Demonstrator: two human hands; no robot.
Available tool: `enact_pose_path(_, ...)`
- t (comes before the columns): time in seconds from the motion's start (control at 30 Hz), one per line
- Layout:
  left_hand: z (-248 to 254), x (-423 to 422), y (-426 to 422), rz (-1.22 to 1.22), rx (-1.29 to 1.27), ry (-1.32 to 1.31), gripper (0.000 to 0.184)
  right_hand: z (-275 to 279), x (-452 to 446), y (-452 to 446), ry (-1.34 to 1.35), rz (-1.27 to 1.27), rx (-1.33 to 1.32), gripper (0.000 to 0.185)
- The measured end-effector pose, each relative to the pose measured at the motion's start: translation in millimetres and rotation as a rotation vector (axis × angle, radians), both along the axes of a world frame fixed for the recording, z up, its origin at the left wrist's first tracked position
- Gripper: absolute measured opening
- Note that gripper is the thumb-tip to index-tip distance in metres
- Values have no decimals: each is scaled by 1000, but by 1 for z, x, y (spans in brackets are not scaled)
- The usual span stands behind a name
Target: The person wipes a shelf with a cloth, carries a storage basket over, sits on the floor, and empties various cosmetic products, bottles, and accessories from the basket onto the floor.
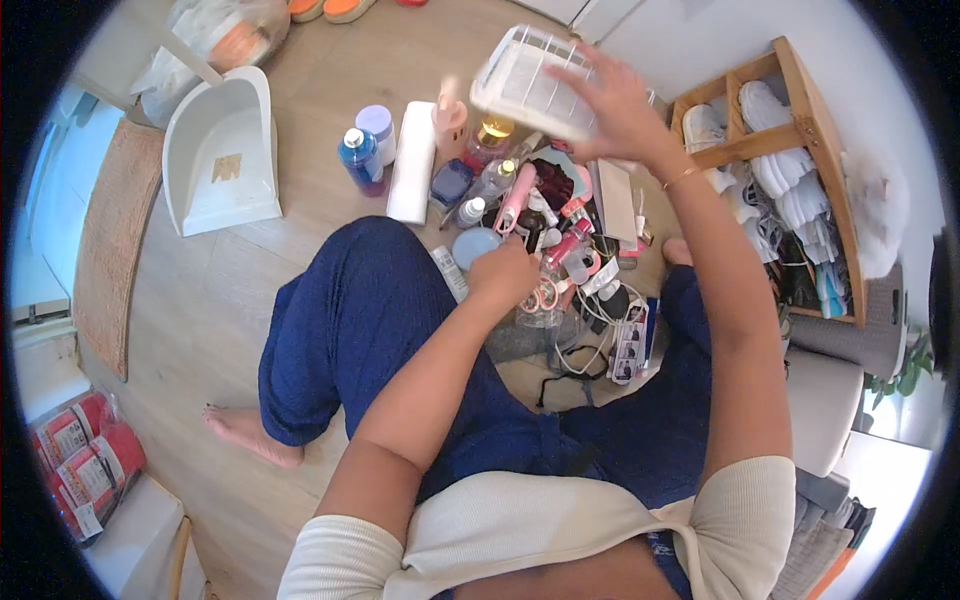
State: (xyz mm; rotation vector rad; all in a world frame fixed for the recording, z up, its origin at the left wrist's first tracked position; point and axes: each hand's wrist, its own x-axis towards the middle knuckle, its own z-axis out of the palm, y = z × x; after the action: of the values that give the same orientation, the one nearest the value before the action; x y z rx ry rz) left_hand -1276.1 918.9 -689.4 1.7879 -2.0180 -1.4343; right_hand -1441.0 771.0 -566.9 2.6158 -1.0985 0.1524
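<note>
My right hand (622,108) is raised over the far side of a pile of toiletries, gripping a white wire basket (540,82) by its near right side. The basket is tilted, and its inside is only partly seen. Low in the pile, my left hand (506,272) is closed, its fingertips mostly hidden. A long pink item (516,198) rises just beyond its fingers, beside a dark bottle (535,230). Close by lie a round light-blue lid (476,246), a white spray bottle (471,212) and pink-handled scissors (541,294).
A blue bottle (361,160), a purple-lidded jar (376,130) and a white roll (412,163) stand left of the pile. A white dustpan (225,160) lies farther left. White cables (598,352) trail near my legs. A wooden shelf (800,90) holds shoes at right.
</note>
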Motion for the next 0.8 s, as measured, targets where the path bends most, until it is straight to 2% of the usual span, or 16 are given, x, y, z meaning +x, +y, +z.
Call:
enact_pose_path(0.07,5,-2,1,-8,14,-10,40,9,-7,-10,-121,22,13,92)
enact_pose_path(0.27,5,-3,0,2,10,-18,40,59,-6,-5,-61,-139,-29,88)
enact_pose_path(0.33,6,-5,-1,6,-8,-22,40,66,-6,0,-73,-291,-115,88)
enact_pose_path(0.47,8,-2,-2,-13,10,-28,41,25,-39,-3,-51,-193,-123,84)
enact_pose_path(0.53,6,-2,-2,-18,12,-24,41,7,-39,4,46,-72,-12,84)
enact_pose_path(0.7,10,-3,-2,-59,4,-65,42,15,-48,-8,-88,-178,18,82)
enact_pose_path(0.8,4,-3,-1,-36,-1,-32,42,47,-45,-12,-71,-233,-122,82)
